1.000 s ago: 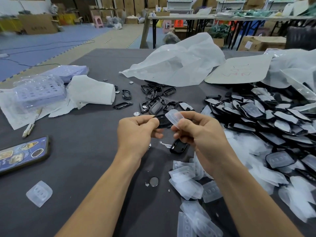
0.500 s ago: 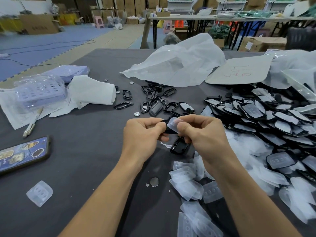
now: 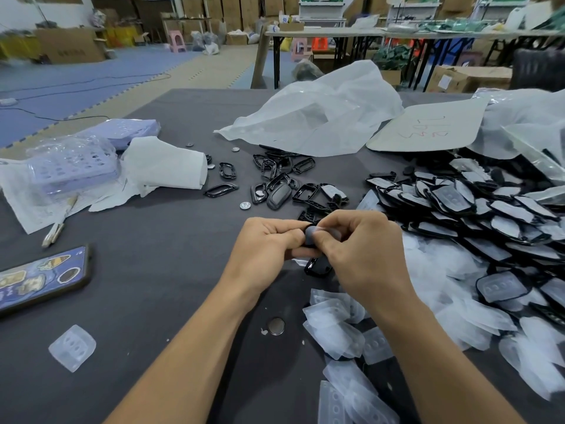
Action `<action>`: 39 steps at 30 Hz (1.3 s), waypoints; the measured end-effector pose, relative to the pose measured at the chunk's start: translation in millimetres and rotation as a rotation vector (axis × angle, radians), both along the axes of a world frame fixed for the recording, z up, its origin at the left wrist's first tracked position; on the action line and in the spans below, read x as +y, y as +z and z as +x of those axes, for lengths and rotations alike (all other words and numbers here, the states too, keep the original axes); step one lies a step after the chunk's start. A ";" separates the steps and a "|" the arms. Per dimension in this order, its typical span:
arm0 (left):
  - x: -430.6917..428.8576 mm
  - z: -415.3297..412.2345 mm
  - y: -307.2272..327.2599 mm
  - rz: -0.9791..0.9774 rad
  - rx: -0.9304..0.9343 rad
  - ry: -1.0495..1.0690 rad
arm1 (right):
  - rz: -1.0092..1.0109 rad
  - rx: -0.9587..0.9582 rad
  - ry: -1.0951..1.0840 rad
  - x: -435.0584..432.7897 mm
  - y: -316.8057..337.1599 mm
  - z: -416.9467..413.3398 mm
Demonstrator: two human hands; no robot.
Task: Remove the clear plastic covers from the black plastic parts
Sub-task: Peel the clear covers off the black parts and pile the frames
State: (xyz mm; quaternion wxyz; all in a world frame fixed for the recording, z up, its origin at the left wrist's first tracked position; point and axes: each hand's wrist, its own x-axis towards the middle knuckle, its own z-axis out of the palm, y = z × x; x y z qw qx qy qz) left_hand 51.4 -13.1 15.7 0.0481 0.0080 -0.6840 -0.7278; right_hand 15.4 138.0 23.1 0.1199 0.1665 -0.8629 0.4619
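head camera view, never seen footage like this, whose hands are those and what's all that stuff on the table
There is no machine here. A person wears a camera on the head, so the single view looks forward and down at their own two bare hands. The left hand grips a black plastic part, and the right hand pinches the clear cover on it, seemingly peeling it off. On the dark table, to the right, lies a pile of covered parts waiting their turn. Near the right forearm lie loose clear covers, apparently already removed. Behind the hands sit bare black frames. A phone lies at the left, and a white plastic bag farther back.
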 end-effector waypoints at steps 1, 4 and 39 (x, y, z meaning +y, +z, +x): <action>-0.1 1.0 1.1 0.027 0.006 -0.021 | 0.011 0.005 -0.008 0.3 0.8 0.0; 1.0 1.5 1.4 0.047 0.022 -0.045 | -0.007 -0.009 0.001 1.3 3.1 0.0; 0.0 1.3 5.4 0.198 -0.067 0.106 | -0.607 -0.451 0.052 10.1 12.0 -9.6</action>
